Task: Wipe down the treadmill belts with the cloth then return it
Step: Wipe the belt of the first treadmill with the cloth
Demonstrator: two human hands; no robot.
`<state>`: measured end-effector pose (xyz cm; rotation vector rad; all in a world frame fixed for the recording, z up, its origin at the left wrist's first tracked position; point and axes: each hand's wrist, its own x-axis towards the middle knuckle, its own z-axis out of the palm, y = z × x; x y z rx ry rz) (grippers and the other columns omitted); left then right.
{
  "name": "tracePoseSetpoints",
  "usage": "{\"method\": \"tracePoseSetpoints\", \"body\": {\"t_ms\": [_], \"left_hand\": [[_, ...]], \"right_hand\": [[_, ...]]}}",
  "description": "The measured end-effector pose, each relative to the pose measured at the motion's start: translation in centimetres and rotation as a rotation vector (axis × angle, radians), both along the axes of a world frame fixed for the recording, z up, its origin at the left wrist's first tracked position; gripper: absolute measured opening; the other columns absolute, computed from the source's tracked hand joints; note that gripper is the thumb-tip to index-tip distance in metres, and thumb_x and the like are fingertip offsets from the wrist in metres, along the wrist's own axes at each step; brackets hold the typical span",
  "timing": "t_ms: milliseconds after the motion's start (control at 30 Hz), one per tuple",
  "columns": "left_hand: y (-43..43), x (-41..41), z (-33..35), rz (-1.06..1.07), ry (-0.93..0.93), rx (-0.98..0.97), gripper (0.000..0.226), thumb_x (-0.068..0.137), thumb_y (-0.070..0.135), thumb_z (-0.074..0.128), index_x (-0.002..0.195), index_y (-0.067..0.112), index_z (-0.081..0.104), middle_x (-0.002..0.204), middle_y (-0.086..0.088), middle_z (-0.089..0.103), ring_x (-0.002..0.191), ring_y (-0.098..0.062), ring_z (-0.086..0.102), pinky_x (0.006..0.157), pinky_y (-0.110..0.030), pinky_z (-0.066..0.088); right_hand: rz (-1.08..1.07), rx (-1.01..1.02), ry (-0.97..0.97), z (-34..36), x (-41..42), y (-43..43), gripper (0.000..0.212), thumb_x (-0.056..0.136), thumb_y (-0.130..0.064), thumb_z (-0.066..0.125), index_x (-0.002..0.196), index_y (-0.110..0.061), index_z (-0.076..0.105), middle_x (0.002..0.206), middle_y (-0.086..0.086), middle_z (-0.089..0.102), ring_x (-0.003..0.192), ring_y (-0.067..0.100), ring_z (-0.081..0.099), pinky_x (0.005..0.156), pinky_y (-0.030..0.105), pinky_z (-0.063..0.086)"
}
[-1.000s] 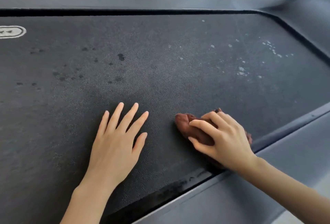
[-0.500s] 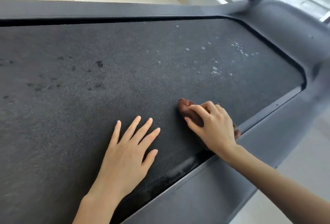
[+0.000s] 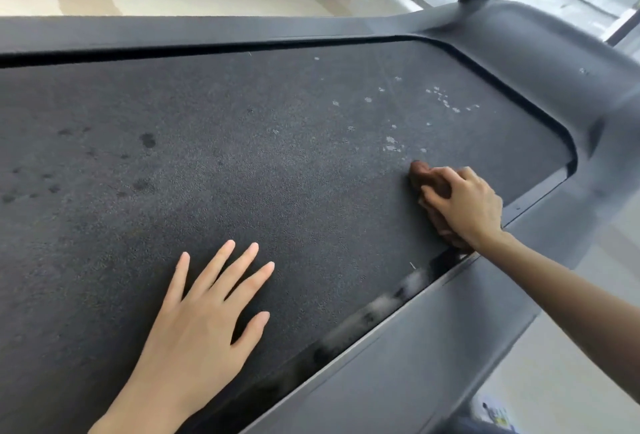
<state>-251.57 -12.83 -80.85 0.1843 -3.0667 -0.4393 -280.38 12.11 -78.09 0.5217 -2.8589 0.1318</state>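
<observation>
R hand [image 3: 464, 205] grips brown cloth [image 3: 420, 172], now farther right on belt [image 3: 242, 156], just beside white specks [image 3: 393, 144], so wiping's mid-way, return pending; L hand [image 3: 201, 326] stays flat, fingers spread, near side.

brown cloth [image 3: 420, 173], dark grey speckled belt [image 3: 242, 163]
</observation>
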Motion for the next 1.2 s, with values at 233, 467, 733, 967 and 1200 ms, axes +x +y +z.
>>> {"method": "tracePoseSetpoints", "body": {"t_ms": [233,467,733,967,1200], "left_hand": [[4.1,-11.0,-0.3,0.122,0.000,-0.038,0.062,0.092,0.056,0.012,0.148,0.030,0.004,0.157,0.013,-0.003,0.143,-0.006,-0.011,0.118,-0.040,-0.005],[6.8,-17.1,-1.3,0.237,0.029,-0.075,0.066,0.090,0.057,0.016,0.146,0.023,0.027,0.156,0.003,0.019,0.144,-0.012,0.006,0.117,-0.049,0.008],[7.3,-17.2,-0.8,0.252,0.043,-0.062,0.065,0.087,0.053,0.024,0.142,0.022,0.038,0.152,0.005,0.028,0.143,-0.010,0.014,0.117,-0.046,0.010],[7.4,-17.3,-0.6,0.275,0.045,-0.076,0.068,0.086,0.055,0.024,0.143,0.021,0.036,0.153,0.008,0.025,0.142,-0.006,0.011,0.118,-0.038,0.006],[7.5,-17.2,-1.0,0.275,0.087,-0.059,0.065,0.087,0.052,0.026,0.141,0.019,0.039,0.152,0.006,0.029,0.142,-0.008,0.016,0.117,-0.042,0.009]], "right_hand": [[0.449,0.059,0.176,-1.5,2.1,-3.1,0.027,0.081,-0.047,0.059,0.095,-0.026,0.068,0.081,0.003,0.060,0.066,0.025,0.057,0.053,0.026,0.041],[0.490,0.036,0.165,-1.3,-9.2,1.9,0.029,0.083,-0.044,0.064,0.103,-0.024,0.070,0.087,0.007,0.060,0.075,0.032,0.060,0.057,0.031,0.045],[0.299,-0.040,0.028,-0.6,-13.2,0.8,0.034,0.086,-0.044,0.058,0.108,-0.019,0.065,0.098,0.012,0.060,0.088,0.036,0.057,0.064,0.033,0.033],[0.770,-0.057,0.040,-1.4,-4.9,-4.8,0.029,0.086,-0.043,0.057,0.100,-0.019,0.065,0.094,0.007,0.058,0.078,0.027,0.054,0.064,0.032,0.034],[0.424,-0.036,0.043,-0.9,-15.3,3.6,0.033,0.086,-0.045,0.058,0.110,-0.024,0.065,0.098,0.010,0.059,0.090,0.036,0.058,0.065,0.035,0.042]]}}
